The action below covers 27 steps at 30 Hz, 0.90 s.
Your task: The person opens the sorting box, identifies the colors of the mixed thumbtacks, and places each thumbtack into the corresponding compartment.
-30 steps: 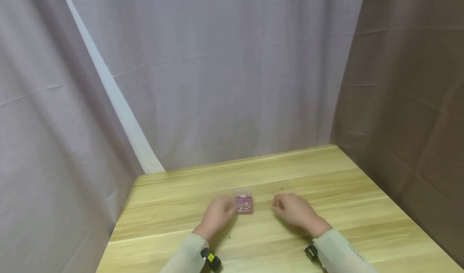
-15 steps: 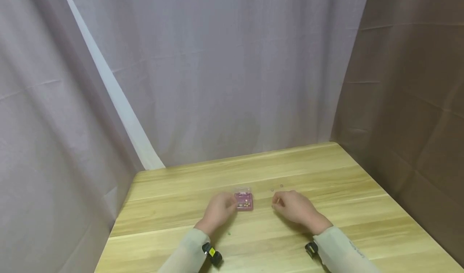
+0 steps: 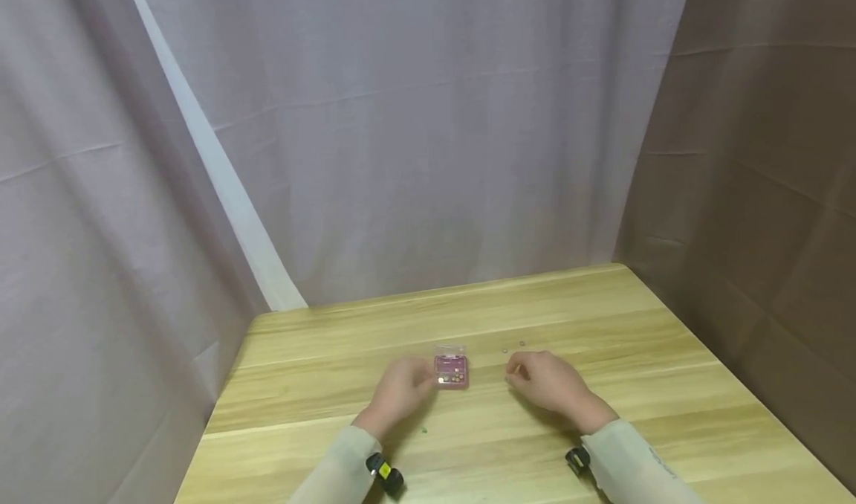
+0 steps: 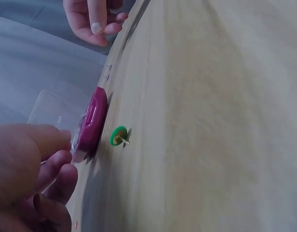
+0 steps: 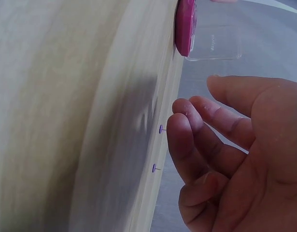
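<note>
1. Left hand [image 3: 400, 386]: fingers bent at the magenta box [image 3: 452, 386]; clamped or not, I cannot tell.
2. Green thumbtack [image 4: 118, 136]: on the near side of those fingers.
3. The magenta box: just right of the left fingertips.
4. Two purple thumbtacks [image 5: 161, 129]: beyond the right fingertips.
5. Right hand [image 3: 551, 383]: thumb and fingers apart.

A wood-grain table [image 3: 321, 355], its far corners rounded, stands before a creased grey curtain [image 3: 414, 140]; a slanting white strip [image 3: 217, 158], narrowing upward, divides it from the left curtain [image 3: 87, 214]. A darker brown curtain [image 3: 756, 207] hangs at right.
</note>
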Motion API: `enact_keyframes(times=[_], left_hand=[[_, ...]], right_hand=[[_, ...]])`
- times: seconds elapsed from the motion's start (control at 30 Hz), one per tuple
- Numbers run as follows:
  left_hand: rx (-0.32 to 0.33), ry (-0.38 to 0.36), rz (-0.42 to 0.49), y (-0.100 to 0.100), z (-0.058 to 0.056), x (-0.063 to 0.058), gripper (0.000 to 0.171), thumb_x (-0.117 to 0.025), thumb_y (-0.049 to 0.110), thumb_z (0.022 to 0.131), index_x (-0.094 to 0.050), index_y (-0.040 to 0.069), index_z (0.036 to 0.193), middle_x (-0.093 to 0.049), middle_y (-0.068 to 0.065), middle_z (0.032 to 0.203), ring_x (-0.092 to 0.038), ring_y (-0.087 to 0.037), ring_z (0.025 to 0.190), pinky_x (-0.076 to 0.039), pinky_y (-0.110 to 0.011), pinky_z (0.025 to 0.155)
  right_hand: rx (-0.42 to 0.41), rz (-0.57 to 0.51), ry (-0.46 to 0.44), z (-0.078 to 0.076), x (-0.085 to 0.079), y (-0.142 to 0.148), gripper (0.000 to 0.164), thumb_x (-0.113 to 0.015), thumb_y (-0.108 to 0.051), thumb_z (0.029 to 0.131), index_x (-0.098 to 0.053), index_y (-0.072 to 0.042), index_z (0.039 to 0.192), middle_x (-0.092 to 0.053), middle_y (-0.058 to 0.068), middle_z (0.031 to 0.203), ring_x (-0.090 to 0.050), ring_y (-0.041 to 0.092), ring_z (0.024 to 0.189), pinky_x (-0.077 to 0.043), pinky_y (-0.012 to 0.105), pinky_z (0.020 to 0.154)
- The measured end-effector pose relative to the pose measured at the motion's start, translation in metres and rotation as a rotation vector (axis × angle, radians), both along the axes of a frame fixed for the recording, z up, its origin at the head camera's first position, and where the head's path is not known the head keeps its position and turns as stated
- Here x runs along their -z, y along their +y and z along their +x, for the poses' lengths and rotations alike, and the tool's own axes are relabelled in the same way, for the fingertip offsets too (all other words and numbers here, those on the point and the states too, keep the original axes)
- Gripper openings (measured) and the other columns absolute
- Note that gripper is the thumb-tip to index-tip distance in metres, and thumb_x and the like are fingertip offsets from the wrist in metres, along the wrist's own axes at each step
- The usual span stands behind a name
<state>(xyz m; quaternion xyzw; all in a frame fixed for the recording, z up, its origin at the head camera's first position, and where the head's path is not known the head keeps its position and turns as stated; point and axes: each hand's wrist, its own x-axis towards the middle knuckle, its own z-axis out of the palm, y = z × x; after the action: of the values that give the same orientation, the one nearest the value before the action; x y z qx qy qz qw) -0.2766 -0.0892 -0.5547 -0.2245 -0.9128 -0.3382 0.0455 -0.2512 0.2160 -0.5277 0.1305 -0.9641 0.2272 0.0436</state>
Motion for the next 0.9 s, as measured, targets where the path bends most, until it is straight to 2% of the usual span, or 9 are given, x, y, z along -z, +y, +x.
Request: enact_keyframes(times=[0.2, 0.4, 0.47, 0.67, 0.9], left_hand=[[0.069, -0.086, 0.036, -0.013, 0.022, -0.003, 0.008, -0.069, 0.034, 0.09, -0.071, 0.026, 0.09, -0.068, 0.012, 0.083, -0.059, -0.006, 0.074, -0.056, -0.033, 0.07], [0.131, -0.113, -0.025, -0.026, 0.045, -0.006, 0.01, -0.07, 0.039, 0.088, -0.067, 0.031, 0.085, -0.063, 0.013, 0.07, -0.057, -0.006, 0.061, -0.053, -0.027, 0.055], [0.144, -0.106, -0.045, -0.029, 0.05, -0.006, 0.009, -0.07, 0.039, 0.088, -0.067, 0.031, 0.085, -0.062, 0.014, 0.07, -0.056, -0.005, 0.061, -0.052, -0.025, 0.055], [0.156, -0.06, -0.079, -0.034, 0.059, 0.0, 0.007, -0.074, 0.035, 0.085, -0.069, 0.03, 0.088, -0.061, 0.016, 0.074, -0.055, -0.001, 0.066, -0.052, -0.023, 0.061], [0.147, -0.04, -0.096, -0.033, 0.062, 0.006, 0.007, -0.074, 0.032, 0.084, -0.07, 0.028, 0.089, -0.062, 0.018, 0.078, -0.055, 0.001, 0.069, -0.053, -0.024, 0.065]], right_hand=[[-0.005, -0.006, 0.009, 0.0, 0.001, 0.001, 0.011, -0.069, -0.034, 0.089, -0.07, -0.026, 0.096, -0.07, -0.008, 0.081, -0.056, 0.005, 0.067, -0.053, 0.036, 0.063], [0.001, -0.035, 0.0, -0.001, 0.0, 0.002, 0.009, -0.069, -0.033, 0.09, -0.07, -0.027, 0.096, -0.07, -0.007, 0.082, -0.055, 0.005, 0.066, -0.052, 0.034, 0.061], [-0.002, -0.047, -0.005, -0.001, -0.001, 0.002, 0.009, -0.068, -0.032, 0.091, -0.07, -0.026, 0.096, -0.07, -0.007, 0.081, -0.055, 0.005, 0.064, -0.052, 0.033, 0.06], [-0.001, -0.063, -0.019, -0.003, -0.002, 0.002, 0.01, -0.068, -0.032, 0.091, -0.07, -0.025, 0.097, -0.071, -0.006, 0.083, -0.054, 0.006, 0.061, -0.05, 0.032, 0.057], [-0.007, -0.064, -0.022, -0.005, -0.003, 0.001, 0.01, -0.068, -0.032, 0.091, -0.07, -0.024, 0.097, -0.069, -0.007, 0.081, -0.054, 0.006, 0.061, -0.05, 0.032, 0.057]])
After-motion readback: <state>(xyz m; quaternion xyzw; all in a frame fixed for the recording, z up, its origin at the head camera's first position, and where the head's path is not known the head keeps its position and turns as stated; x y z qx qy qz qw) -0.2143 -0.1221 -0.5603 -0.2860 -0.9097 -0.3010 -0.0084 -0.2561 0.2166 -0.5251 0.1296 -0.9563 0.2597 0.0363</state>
